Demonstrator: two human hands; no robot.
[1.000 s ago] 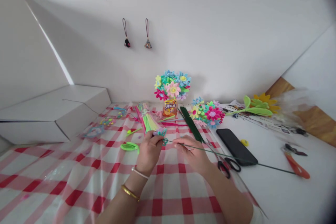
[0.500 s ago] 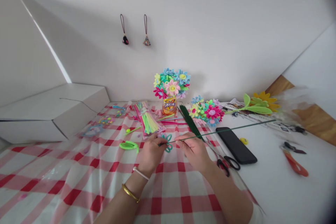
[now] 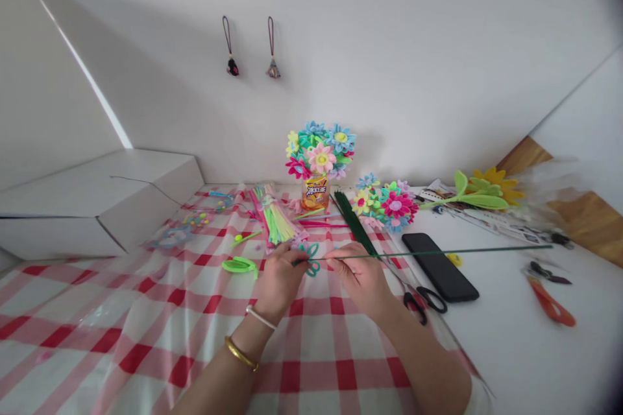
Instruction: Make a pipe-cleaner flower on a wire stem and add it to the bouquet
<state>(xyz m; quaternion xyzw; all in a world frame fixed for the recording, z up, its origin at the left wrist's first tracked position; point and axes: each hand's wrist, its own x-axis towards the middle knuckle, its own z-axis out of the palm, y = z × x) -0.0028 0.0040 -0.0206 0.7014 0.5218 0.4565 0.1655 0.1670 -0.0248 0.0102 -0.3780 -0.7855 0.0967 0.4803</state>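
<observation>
A long thin dark green flower stem wire runs nearly level from between my hands out to the right, over the phone. My left hand pinches its left end, fingers closed. My right hand grips the wire a little further right between thumb and fingers. Just behind the gap between the hands is a teal looped pipe-cleaner piece; whether it is joined to the wire I cannot tell. Left of my left hand, a bright green pipe-cleaner leaf lies on the checked cloth.
Black-handled scissors and a black phone lie right of my right hand. Behind stand a pipe-cleaner bouquet, a bundle of green wires and a packet of pipe cleaners. Orange-handled pliers lie far right; a white box stands left.
The wire's free right end has swung downward, so it now lies closer to level and reaches further right. Both hands keep their hold; the view has shifted slightly.
</observation>
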